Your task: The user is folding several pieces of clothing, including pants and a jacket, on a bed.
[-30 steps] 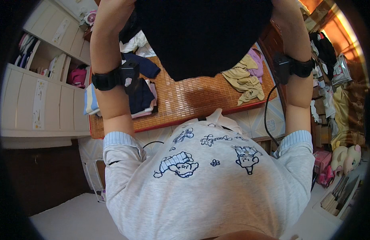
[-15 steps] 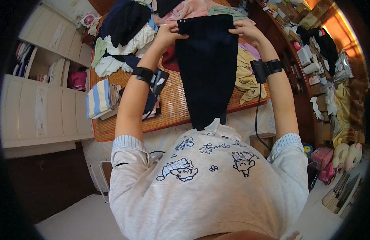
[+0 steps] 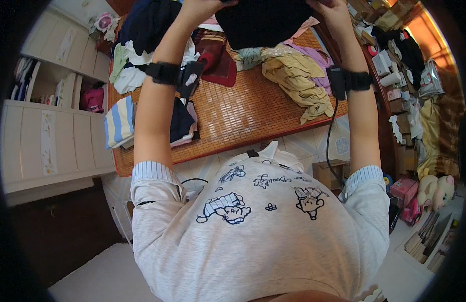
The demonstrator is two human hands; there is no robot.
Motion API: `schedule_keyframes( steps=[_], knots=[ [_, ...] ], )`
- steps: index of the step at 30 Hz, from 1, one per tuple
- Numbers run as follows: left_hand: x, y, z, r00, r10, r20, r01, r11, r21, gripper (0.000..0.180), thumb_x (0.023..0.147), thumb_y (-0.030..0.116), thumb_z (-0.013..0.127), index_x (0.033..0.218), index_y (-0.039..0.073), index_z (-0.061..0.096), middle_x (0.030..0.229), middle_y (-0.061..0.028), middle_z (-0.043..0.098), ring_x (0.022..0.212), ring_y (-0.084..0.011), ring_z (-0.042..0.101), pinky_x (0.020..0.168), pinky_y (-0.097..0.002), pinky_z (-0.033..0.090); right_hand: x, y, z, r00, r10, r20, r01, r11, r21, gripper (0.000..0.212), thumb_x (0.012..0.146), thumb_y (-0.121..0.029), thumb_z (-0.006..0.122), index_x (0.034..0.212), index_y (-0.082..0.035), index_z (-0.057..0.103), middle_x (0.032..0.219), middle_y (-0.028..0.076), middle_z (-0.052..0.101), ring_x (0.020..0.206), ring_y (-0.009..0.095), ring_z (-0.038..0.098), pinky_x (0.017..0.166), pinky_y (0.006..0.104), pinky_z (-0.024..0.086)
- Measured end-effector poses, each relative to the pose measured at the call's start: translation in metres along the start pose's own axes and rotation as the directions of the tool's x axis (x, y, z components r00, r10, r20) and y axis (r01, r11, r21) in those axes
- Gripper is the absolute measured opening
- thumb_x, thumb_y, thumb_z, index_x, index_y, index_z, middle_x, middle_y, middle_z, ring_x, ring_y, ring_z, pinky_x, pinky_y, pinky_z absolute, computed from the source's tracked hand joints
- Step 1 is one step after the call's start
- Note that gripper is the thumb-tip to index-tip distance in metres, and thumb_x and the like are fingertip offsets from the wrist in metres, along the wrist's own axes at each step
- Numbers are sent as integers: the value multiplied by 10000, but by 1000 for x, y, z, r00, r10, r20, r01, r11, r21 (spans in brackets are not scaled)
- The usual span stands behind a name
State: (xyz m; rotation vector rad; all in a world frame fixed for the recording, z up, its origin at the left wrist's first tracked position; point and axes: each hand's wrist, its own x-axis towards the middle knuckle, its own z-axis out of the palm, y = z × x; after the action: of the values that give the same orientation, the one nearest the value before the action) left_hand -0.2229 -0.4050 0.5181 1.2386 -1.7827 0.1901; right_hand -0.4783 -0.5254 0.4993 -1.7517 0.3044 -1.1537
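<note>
Black trousers [image 3: 265, 25] hang stretched between my two hands at the far edge of the view, over the bed. My left hand [image 3: 205, 9] grips the left side of the cloth. Its right side is pinched by my right hand [image 3: 333, 11]. The fingers of both hands are partly cut off by the upper edge, as is the top of the trousers. Beneath and beyond them, a dark red cloth [image 3: 220, 65] and a crumpled yellow garment [image 3: 296, 75] lie on the woven bamboo mat [image 3: 233, 113].
Dark and white clothes [image 3: 147, 30] are heaped at the far left of the bed. A blue-striped folded cloth [image 3: 119, 123] and a folded dark garment [image 3: 181, 121] lie near its left front. White cabinets [image 3: 29, 136] stand left; cluttered shelves [image 3: 389, 65] line the right.
Both hands have moved farther away and up, carrying the trousers with them. The lower part of the trousers has swung away from my body, uncovering the mat and red cloth.
</note>
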Motion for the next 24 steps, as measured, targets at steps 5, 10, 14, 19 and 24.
schedule_keyframes(
  steps=[5, 10, 14, 19, 24],
  knots=[
    [-96, -3, 11, 966, -126, 226, 206, 903, -377, 463, 586, -171, 504, 1002, 33, 536, 1002, -40, 544, 989, -167, 526, 854, -273, 417, -80, 38, 8, 994, 53, 95, -48, 997, -52, 278, 701, 69, 512, 959, -3, 589, 935, 45, 591, 895, 140, 548, 820, 255, 419],
    [-211, 15, 51, 897, -87, 433, 301, 837, -457, 419, 478, -158, 473, 854, 14, 546, 967, -86, 572, 1009, -250, 515, 908, -343, 370, -195, 83, 13, 821, 466, 331, -444, 884, -144, 311, 617, 125, 426, 848, -5, 590, 862, 12, 583, 832, 102, 528, 747, 225, 415],
    [-327, 27, 91, 724, -344, 598, 665, 577, -474, 434, 508, -191, 457, 880, 15, 541, 1078, -98, 579, 1100, -252, 484, 949, -343, 353, -277, 126, 43, 590, 700, 403, -724, 679, -120, 356, 584, 145, 410, 832, -23, 602, 813, -15, 569, 744, 62, 493, 651, 200, 396],
    [-422, 38, 126, 430, -313, 847, 882, 349, -318, 469, 610, -195, 477, 1020, 31, 504, 1099, -91, 561, 1091, -200, 482, 942, -304, 357, -350, 159, 62, 358, 758, 544, -820, 535, -205, 387, 562, 182, 404, 852, -8, 576, 863, -4, 560, 846, 88, 507, 770, 221, 390],
    [-473, 46, 143, 386, -313, 867, 917, 232, -325, 386, 711, -134, 538, 1048, 44, 481, 995, -44, 555, 978, -145, 496, 876, -271, 382, -392, 170, 65, 261, 809, 526, -884, 420, -207, 349, 594, 174, 461, 857, -24, 575, 861, -14, 565, 864, 86, 510, 793, 225, 398]
  ],
)
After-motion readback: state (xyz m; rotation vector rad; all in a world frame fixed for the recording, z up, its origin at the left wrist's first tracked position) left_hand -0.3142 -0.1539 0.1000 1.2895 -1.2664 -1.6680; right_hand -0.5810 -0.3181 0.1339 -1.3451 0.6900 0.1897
